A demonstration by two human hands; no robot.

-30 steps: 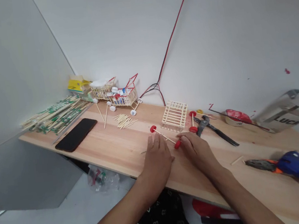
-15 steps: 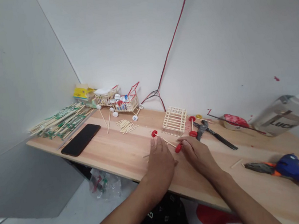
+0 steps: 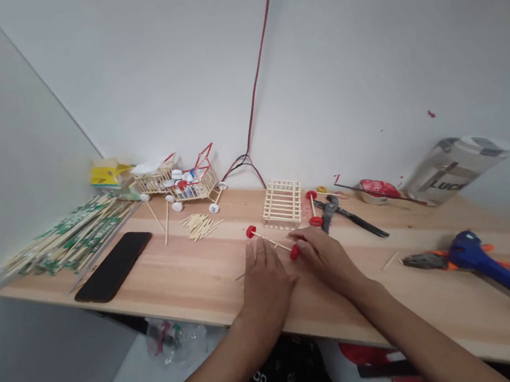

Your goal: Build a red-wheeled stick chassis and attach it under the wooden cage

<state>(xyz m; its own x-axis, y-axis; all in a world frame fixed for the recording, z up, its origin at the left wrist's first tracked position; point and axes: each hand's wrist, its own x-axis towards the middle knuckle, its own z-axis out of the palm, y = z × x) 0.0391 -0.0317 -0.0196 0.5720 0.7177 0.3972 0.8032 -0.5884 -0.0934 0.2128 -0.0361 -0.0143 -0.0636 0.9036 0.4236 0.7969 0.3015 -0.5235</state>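
Observation:
My left hand (image 3: 265,280) lies flat on the wooden tabletop (image 3: 191,274), fingers stretched toward a thin stick axle (image 3: 271,243) that has a red cap wheel at each end. My right hand (image 3: 325,255) rests on the table beside it, its fingertips at the near red wheel (image 3: 294,252). The far red wheel (image 3: 251,231) stands free. Just behind the axle is a small open frame of wooden sticks (image 3: 281,203).
A second red-wheeled axle (image 3: 313,207) and black pliers (image 3: 343,216) lie behind my right hand. A blue glue gun (image 3: 490,263) lies far right. A black phone (image 3: 114,274), bundled chopsticks (image 3: 68,234), loose sticks (image 3: 200,224) and stick carts (image 3: 182,178) are to the left.
The view has swung left and down a little. My hands stay at the axle, hardly moving on the table.

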